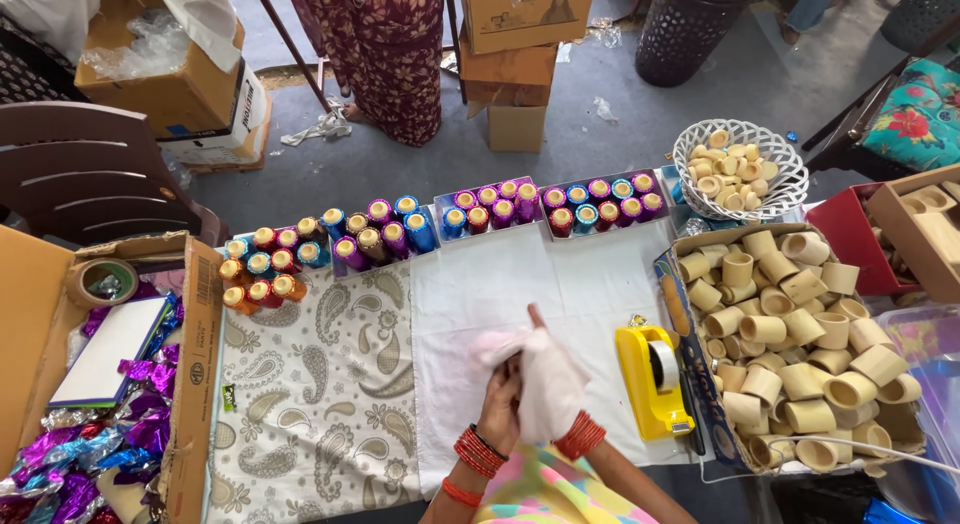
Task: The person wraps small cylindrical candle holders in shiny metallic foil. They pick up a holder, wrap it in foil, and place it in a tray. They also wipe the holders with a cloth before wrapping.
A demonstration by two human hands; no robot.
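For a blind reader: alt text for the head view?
Two hands hold a white cloth over a cloth-covered table. Rows of foil-wrapped tubes line the far edge; a yellow tape dispenser and a box of plain tubes sit right.

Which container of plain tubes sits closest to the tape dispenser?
The cardboard box at the right edge of the table, heaped with plain tubes, right beside the yellow tape dispenser; the white wire basket sits farther back.

- One head-worn view looks steeply down from above the cloth-covered table (600, 284), close over the worker's hands.
- It faces forward across the table to the floor (600, 134) beyond.
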